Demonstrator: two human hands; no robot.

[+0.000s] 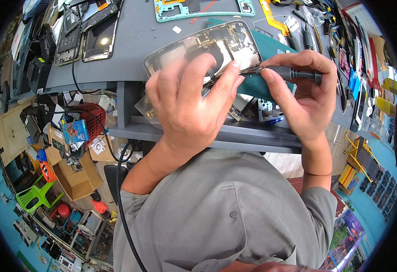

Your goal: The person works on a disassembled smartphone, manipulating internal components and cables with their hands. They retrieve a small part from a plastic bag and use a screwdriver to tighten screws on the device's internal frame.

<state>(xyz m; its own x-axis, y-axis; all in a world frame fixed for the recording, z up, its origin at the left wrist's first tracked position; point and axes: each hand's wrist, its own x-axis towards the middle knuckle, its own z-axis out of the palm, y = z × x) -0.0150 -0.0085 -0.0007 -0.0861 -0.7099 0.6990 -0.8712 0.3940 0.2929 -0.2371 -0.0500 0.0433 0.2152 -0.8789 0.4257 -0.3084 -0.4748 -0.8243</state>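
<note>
An opened phone (240, 41) lies tilted on the grey workbench, partly over a green mat (271, 47), its inner boards and metal parts exposed. My left hand (187, 102) is bent over the phone's near side, index finger and thumb close together by a small dark strip (211, 72); what they pinch, if anything, is hard to make out. My right hand (305, 95) is closed around a dark screwdriver (291, 72), its shaft pointing left. The screwdriver's tip meets the phone's near right edge, close to my left fingertips.
An open drawer (248, 136) below the bench edge holds phone parts (268, 111). Dismantled phones (101, 43) lie at the left, a teal frame (203, 18) at the back. Hand tools (307, 36) crowd the right. A black cable (119, 190) hangs down beside my left arm.
</note>
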